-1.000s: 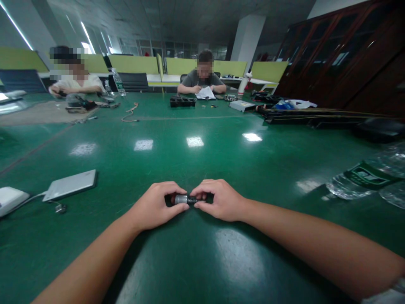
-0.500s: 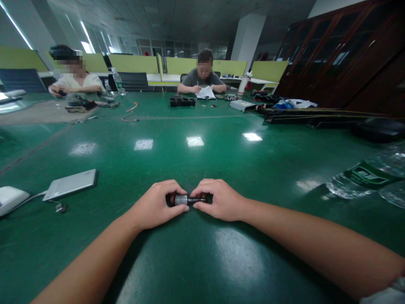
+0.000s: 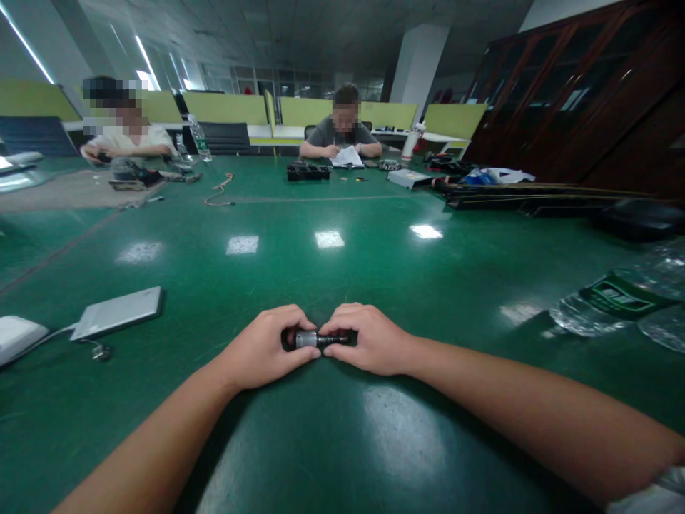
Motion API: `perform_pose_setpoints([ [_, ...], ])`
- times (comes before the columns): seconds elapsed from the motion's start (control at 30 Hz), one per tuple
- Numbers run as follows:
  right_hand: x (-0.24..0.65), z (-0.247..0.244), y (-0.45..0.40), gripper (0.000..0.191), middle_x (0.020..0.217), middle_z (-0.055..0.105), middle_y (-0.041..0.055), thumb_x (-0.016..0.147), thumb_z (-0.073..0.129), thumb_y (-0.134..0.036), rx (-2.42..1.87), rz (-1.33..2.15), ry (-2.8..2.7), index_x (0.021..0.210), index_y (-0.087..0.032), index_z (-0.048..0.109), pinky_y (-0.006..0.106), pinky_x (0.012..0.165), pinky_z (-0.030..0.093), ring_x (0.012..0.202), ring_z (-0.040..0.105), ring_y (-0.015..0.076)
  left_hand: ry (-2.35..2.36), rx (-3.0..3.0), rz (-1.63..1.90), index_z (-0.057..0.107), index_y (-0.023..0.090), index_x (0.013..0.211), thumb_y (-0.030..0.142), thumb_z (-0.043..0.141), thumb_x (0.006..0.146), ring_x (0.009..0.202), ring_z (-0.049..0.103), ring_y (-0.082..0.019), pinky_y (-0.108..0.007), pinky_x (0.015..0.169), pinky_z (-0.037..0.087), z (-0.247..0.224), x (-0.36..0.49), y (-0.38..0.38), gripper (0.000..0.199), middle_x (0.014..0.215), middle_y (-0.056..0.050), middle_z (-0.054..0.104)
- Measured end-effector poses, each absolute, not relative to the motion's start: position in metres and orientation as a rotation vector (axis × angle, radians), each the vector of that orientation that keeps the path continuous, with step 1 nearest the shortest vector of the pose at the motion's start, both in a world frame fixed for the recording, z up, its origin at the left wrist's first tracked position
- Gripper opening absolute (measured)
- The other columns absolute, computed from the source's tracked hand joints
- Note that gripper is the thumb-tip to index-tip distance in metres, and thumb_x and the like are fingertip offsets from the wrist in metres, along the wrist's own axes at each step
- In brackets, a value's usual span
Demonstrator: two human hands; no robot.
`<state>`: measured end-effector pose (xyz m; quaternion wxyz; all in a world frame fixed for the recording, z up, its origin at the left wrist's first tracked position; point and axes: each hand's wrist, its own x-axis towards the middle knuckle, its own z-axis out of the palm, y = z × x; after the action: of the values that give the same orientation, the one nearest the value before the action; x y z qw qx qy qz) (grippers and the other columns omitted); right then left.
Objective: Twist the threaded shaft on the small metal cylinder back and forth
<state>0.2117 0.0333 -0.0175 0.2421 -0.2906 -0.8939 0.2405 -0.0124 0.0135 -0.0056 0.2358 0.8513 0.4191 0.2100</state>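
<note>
Low over the green table (image 3: 300, 264), a small cylindrical metal part (image 3: 307, 339) lies sideways between my two hands. It has a wider silver-grey body and a thinner dark, ringed shaft. Around the grey body, my left hand (image 3: 267, 346) is closed, thumb in front and fingers behind. My right hand (image 3: 377, 339) pinches the dark shaft between thumb and fingers. The fingertips of both hands almost meet at the middle of the part, and its two ends are partly hidden in the hands.
A silver slab-shaped device (image 3: 116, 314) with a cable lies at left beside a white box (image 3: 20, 338). Clear plastic bottles (image 3: 604, 303) lie on the right. Two people sit across the table, near a black tray (image 3: 309, 172) and long dark strips (image 3: 508, 196).
Both hands keep their hold on the part in nearly the same place. The right thumb and fingertips have shifted very slightly left along the shaft.
</note>
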Motion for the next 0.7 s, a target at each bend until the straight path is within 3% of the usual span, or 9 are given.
perform_pose_setpoints([
  [0.7, 0.2127, -0.0178, 0.0332, 0.014, 0.078, 0.067, 0.002, 0.077, 0.072, -0.021, -0.834, 0.666, -2.421, 0.09, -0.017, 0.071, 0.026, 0.07, 0.044, 0.073, 0.06, 0.0142, 1.119, 2.343, 0.593, 0.065, 0.018, 0.093, 0.03, 0.07, 0.081, 0.076, 0.059, -0.016, -0.027, 0.07, 0.045, -0.0043, -0.0128, 0.0139, 0.017, 0.085, -0.002, 0.063],
])
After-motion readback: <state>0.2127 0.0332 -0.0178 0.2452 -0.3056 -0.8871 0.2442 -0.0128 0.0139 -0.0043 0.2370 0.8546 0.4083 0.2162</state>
